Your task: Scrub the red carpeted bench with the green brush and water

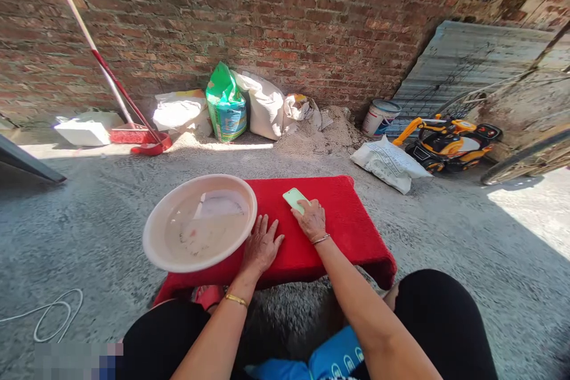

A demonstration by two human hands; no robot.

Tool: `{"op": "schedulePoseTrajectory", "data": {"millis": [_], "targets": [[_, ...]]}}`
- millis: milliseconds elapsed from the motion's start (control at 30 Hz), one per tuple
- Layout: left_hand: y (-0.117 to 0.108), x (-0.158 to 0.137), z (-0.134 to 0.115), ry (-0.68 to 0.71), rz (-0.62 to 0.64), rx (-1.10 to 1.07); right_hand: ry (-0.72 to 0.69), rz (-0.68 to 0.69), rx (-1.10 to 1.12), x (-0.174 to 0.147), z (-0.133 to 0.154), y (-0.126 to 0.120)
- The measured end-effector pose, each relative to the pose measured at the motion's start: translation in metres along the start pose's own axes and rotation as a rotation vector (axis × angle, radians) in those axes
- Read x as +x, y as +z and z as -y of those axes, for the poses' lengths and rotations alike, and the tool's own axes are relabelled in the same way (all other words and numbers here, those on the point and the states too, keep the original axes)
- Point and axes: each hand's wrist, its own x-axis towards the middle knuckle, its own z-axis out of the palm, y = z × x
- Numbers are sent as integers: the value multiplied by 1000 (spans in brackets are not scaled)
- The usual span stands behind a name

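Observation:
A thick red cloth (338, 219) covers a low table or stool in front of me and hangs over its edges. My right hand (313, 219) is closed around a pale green, flat, round-cornered block (295, 198) and presses it on the cloth. Whether this is a brush or a bar of soap I cannot tell. Fingers spread, my left hand (262, 244) lies flat on the cloth, close beside the rim of a pale pink basin (154, 243). The basin stands on the left part of the cloth and holds shallow, cloudy water with small bits in it.
Along the brick wall (312, 29) stand a green sack (226, 104), white sacks (266, 104), a sand heap and a bucket (380, 117). A red dustpan (154, 142) is at the left, a toy excavator (454, 142) at the right. A pale cable (66, 314) lies on the concrete.

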Motion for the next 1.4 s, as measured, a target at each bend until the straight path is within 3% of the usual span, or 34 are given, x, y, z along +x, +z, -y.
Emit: {"op": "schedulePoseTrajectory", "data": {"millis": [100, 200, 267, 333, 500, 567, 633, 700, 833, 900, 967, 1133, 1200, 1300, 1400], "targets": [[-2, 0, -2, -2, 5, 7, 107, -29, -35, 5, -39, -10], [-3, -1, -3, -3, 17, 16, 318, -94, -37, 11, -83, -26], [-3, -1, -3, -3, 26, 19, 404, -127, -11, 14, -93, -32], [-4, -1, -3, -4, 35, 23, 376, -132, 29, 16, -81, -30], [-3, 0, -1, -7, 30, 33, 89, -63, 61, 22, -9, -8], [-2, 1, -1, -5, 28, 40, 27, -35, 31, 25, 4, -2], [-2, 0, -1, -4, 30, 43, 29, -13, 4, 29, -4, -1], [-2, 0, -2, -4, 30, 42, 98, -15, -13, 33, -29, -7], [-2, 0, -4, -10, 33, 35, 374, -82, -18, 39, -88, -25], [-2, 0, -4, -13, 36, 32, 458, -101, 3, 41, -96, -31], [-2, 0, -3, -13, 38, 30, 415, -104, 34, 40, -81, -30], [-2, 0, -2, -9, 27, 44, 30, -41, 63, 32, 12, -6], [-3, 0, -2, -8, 28, 53, -77, -12, 47, 29, 36, 3], [-3, -1, -3, -6, 31, 48, -80, 18, 17, 32, 29, 4], [-1, -1, -3, -4, 25, 28, 126, 13, -13, 42, -13, -9]]}}
